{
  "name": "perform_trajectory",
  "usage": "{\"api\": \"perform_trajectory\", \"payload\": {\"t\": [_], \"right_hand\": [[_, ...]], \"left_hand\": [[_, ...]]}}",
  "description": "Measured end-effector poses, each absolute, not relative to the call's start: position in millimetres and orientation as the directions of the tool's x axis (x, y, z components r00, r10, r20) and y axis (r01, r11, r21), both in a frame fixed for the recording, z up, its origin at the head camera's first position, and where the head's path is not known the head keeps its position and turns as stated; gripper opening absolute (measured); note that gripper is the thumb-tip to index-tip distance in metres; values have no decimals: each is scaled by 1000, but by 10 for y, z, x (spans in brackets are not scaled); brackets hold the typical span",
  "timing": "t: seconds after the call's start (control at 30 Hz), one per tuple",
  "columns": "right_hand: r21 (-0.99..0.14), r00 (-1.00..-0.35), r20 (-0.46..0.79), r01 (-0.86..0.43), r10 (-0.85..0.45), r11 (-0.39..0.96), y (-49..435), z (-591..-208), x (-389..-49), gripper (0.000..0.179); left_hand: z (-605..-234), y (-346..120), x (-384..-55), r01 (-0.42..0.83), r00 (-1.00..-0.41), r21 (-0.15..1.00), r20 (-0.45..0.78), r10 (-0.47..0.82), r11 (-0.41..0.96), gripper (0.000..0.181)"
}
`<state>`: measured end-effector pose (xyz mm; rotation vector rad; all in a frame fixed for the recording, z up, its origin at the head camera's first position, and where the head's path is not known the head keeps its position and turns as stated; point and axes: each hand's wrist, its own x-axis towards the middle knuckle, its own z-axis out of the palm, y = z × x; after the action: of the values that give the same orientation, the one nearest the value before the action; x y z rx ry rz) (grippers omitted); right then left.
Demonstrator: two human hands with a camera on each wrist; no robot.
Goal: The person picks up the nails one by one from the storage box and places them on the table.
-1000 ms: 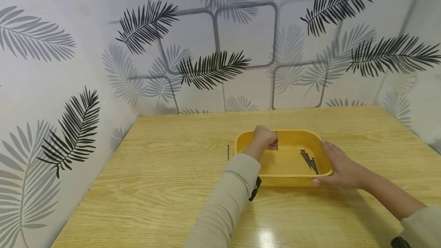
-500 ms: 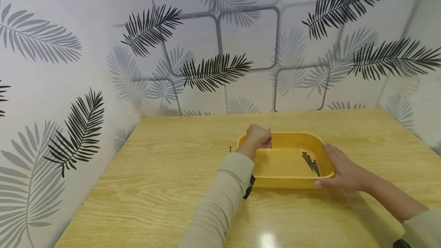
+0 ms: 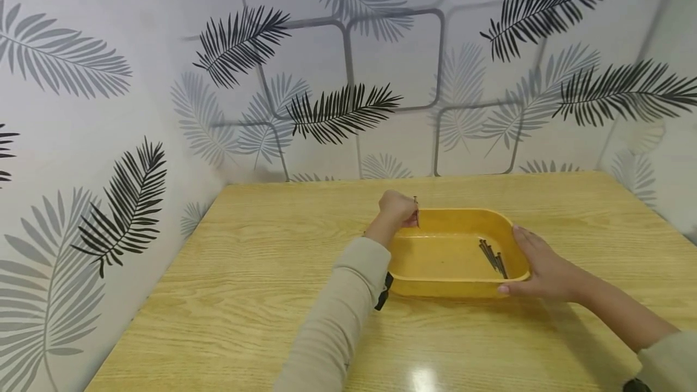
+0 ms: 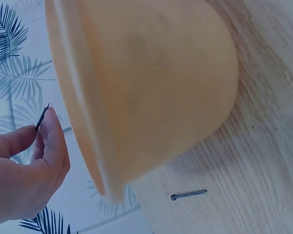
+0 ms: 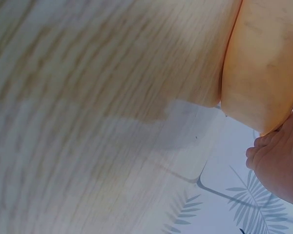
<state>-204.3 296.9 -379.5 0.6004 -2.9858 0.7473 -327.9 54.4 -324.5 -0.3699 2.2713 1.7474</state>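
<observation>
My left hand point(image 3: 396, 209) pinches a dark nail point(image 3: 416, 210) between thumb and fingers, over the back left corner of a yellow plastic tray point(image 3: 452, 288). Seen from the left wrist, that nail stands out at the fingertips, beside the tray's rim. A second nail point(image 4: 188, 195) lies on the table left of the tray; in the head view my left wrist nearly hides it. Several nails point(image 3: 492, 257) lie loosely together inside the tray at its right end. My right hand point(image 3: 544, 268) grips the tray's right end, thumb at the front wall and fingers along the right side.
The tray stands on a light wood-grain table point(image 3: 245, 295). Behind the table and to its left rise walls point(image 3: 305, 65) with a leaf pattern.
My left hand has moved left with its nail, from over the tray's inside to its left rim. The nail on the table is now mostly hidden. My right hand stays on the tray.
</observation>
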Motion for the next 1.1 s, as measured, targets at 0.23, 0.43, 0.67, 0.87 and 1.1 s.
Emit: {"api": "perform_trajectory", "payload": {"t": [0.23,0.43,0.67,0.87,1.1], "right_hand": [[-442,-927,95,-366,-363,819,2979,-3812,-2048,116],[-445,-927,89,-363,-363,819,2969,-3804,-2043,116],[-446,-928,88,-361,-362,819,2971,-3790,-2046,115],[-438,-927,92,-366,-364,821,2982,-3792,-2051,115],[-472,-932,79,-347,-354,810,2980,-3794,-2040,117]], "left_hand": [[-3234,430,-3314,-316,-948,911,-313,-53,264,17],[-3191,308,-3339,-322,-946,907,-316,-64,271,21],[-3205,149,-3400,-331,-943,907,-317,-97,261,20],[-3197,48,-3413,-334,-942,904,-315,-114,266,21],[-3215,-63,-3428,-312,-949,901,-285,-132,302,21]]}}
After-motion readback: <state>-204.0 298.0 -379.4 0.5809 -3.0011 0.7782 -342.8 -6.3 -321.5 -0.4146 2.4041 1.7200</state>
